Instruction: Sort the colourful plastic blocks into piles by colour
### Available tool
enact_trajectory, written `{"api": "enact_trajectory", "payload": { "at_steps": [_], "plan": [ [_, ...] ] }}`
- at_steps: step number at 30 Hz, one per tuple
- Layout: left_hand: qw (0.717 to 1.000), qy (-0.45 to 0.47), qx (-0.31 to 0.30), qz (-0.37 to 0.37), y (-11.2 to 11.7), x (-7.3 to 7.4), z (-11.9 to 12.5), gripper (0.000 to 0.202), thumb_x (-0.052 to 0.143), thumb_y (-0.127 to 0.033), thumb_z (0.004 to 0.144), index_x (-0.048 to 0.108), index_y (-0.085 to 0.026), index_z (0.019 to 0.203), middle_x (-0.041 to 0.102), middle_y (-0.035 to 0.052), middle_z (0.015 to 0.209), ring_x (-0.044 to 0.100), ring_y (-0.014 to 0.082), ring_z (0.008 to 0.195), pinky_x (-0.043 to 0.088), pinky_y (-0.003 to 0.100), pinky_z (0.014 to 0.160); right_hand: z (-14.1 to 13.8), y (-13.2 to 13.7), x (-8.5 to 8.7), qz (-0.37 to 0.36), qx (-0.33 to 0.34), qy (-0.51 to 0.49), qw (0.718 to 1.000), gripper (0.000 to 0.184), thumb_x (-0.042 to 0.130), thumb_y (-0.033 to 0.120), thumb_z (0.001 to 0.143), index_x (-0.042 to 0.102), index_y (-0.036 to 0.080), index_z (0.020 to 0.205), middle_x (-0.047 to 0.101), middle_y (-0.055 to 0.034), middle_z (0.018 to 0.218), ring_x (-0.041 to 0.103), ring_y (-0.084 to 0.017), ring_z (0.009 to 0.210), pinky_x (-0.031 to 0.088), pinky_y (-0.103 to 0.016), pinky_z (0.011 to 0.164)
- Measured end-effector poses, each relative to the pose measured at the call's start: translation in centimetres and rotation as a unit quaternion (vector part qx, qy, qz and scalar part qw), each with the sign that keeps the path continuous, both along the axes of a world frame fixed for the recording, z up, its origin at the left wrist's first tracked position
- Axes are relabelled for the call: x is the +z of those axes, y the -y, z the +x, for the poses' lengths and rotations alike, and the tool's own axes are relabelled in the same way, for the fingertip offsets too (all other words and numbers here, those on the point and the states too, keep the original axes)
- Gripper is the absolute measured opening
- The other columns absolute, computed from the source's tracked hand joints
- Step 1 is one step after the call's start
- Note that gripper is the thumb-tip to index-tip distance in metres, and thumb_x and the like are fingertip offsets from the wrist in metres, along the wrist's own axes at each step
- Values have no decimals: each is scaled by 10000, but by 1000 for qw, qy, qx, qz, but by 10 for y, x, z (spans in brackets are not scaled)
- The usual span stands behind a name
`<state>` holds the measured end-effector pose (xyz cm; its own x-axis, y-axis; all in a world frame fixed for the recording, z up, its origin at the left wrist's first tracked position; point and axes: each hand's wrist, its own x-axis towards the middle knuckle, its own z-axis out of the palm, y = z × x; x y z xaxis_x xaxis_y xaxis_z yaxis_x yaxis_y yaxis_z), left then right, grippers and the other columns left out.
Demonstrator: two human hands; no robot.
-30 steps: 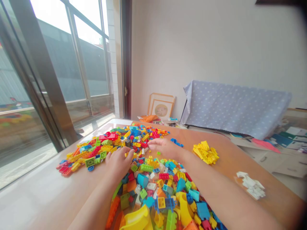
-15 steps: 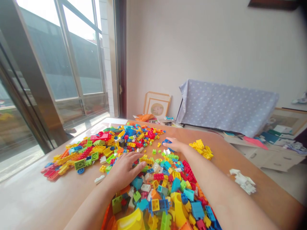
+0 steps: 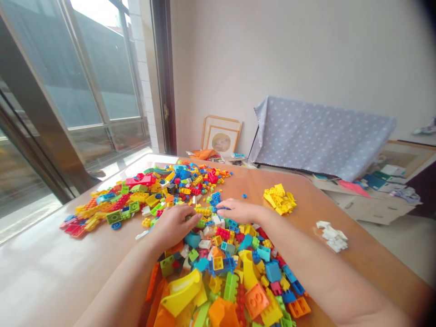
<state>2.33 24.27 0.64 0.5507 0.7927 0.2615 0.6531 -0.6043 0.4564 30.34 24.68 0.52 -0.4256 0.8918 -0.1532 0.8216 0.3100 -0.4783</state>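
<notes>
A big spread of coloured plastic building bricks (image 3: 190,213) covers the wooden table (image 3: 340,272). My left hand (image 3: 175,225) lies on the bricks near the middle of the pile, fingers curled down onto them. My right hand (image 3: 238,210) rests just right of it, fingers stretched leftwards and touching small blue bricks (image 3: 215,199). Whether either hand holds a brick is hidden by the fingers.
A sorted heap of yellow bricks (image 3: 279,200) lies to the right, and a small heap of white bricks (image 3: 332,236) further right. Behind the table stand a dotted grey cloth cover (image 3: 320,136), picture frames (image 3: 220,138) and a large window (image 3: 68,91) at left.
My right hand has drawn back from the far right towards the pile's middle, pulling blue bricks with it. My left hand stayed about the same spot. The camera tilted down.
</notes>
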Motion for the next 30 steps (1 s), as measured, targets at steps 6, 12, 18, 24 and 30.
{"api": "enact_trajectory", "payload": {
  "at_steps": [6,12,18,24,30],
  "plan": [
    [999,30,2,-32,-1,-4,0,263,507,-432,932,658,-233,848,687,5,801,604,165,719,398,257,634,-20,32,18,5,37,-47,998,537,467,554,1000,635,193,1360,588,-150,1417,547,-291,1306,397,-459,1138],
    [994,92,31,-48,-2,-3,-1,300,466,-461,948,667,-238,966,726,2,858,653,183,761,462,271,668,-10,37,33,-41,31,-166,985,508,491,568,993,609,291,1402,587,-40,1467,530,-253,1358,378,-418,1174],
    [987,140,74,7,-8,-7,-3,369,468,-504,971,696,-243,1096,746,52,1117,683,237,1028,519,320,866,6,-17,19,19,-112,-230,966,451,546,517,969,686,193,1250,703,-83,1287,621,-268,1231,444,-437,1109],
    [995,94,33,9,-7,-7,-2,477,456,-544,986,683,-250,1285,697,89,1308,645,280,1201,496,393,1032,-9,-57,-8,12,-138,-140,980,624,604,595,918,585,194,1395,586,-136,1447,561,-299,1308,430,-425,1112],
    [995,93,12,-15,-5,-8,0,549,442,-561,992,574,-280,1445,627,78,1430,603,280,1288,477,410,1086,-50,-41,-6,64,65,-44,995,474,425,514,1021,746,168,971,749,-111,1075,676,-259,1019,501,-380,981]
  ]
}}
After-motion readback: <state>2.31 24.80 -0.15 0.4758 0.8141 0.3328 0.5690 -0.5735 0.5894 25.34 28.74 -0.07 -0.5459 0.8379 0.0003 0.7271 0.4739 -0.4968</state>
